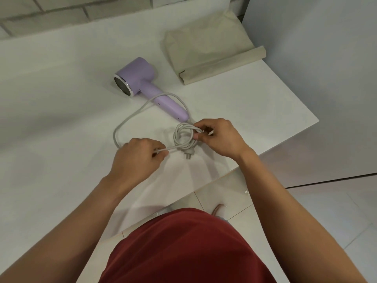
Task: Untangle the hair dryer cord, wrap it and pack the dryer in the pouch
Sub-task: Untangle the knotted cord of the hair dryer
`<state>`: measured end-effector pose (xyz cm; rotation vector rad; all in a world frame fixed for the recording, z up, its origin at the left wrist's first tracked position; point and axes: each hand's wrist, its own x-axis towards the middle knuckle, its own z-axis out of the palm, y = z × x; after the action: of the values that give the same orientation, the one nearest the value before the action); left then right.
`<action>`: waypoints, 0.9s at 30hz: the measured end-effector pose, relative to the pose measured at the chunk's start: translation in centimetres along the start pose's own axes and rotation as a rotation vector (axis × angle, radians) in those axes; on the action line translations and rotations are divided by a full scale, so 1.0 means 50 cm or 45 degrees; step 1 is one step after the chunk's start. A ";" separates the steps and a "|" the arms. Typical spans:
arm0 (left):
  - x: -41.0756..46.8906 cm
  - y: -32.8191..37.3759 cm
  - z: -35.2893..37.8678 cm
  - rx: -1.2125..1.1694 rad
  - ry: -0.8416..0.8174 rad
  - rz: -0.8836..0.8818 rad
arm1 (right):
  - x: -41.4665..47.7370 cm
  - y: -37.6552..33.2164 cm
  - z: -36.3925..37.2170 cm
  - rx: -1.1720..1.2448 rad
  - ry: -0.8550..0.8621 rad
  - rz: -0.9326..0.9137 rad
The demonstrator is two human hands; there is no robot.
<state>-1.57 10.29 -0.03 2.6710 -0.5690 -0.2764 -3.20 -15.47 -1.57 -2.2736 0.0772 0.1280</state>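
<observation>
A lilac hair dryer (142, 82) lies on its side on the white table (61, 99), nozzle to the left. Its white cord (130, 117) runs from the handle's end in a wide loop to the left. Near the table's front edge the cord forms a small coil (182, 137) with the plug (187, 154) sticking out below. My right hand (220, 137) pinches the coil at its right side. My left hand (138, 158) grips the straight stretch of cord leading into the coil. A beige cloth pouch (206, 50) lies flat at the back right.
A pale brick wall (61, 11) runs behind the table. The table's right corner (314, 119) drops to a tiled floor (306, 211). A smooth white wall panel (326, 58) stands on the right. My red garment fills the lower middle.
</observation>
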 end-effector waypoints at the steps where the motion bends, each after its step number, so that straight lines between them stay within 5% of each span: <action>1: 0.004 0.001 0.004 -0.096 -0.069 -0.059 | -0.002 0.002 0.000 0.031 0.020 -0.004; 5: 0.024 0.010 0.004 -0.359 -0.445 -0.197 | -0.017 0.015 0.003 0.148 0.063 0.019; 10: 0.048 0.018 -0.001 -0.486 -0.636 -0.150 | -0.022 0.028 0.003 0.234 0.127 0.080; 15: 0.056 0.039 0.012 -0.710 -0.445 -0.204 | -0.028 0.019 -0.008 0.310 0.094 0.101; 20: 0.045 0.073 0.045 -1.055 -0.339 -0.262 | -0.035 -0.010 -0.007 0.731 0.069 0.216; 27: 0.051 0.071 0.053 -1.058 -0.255 -0.337 | -0.024 -0.013 -0.019 0.763 0.020 0.304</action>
<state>-1.24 5.34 -1.19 1.9045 -0.0969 -0.6888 -4.29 -15.73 -0.34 -1.6607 0.3487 0.1844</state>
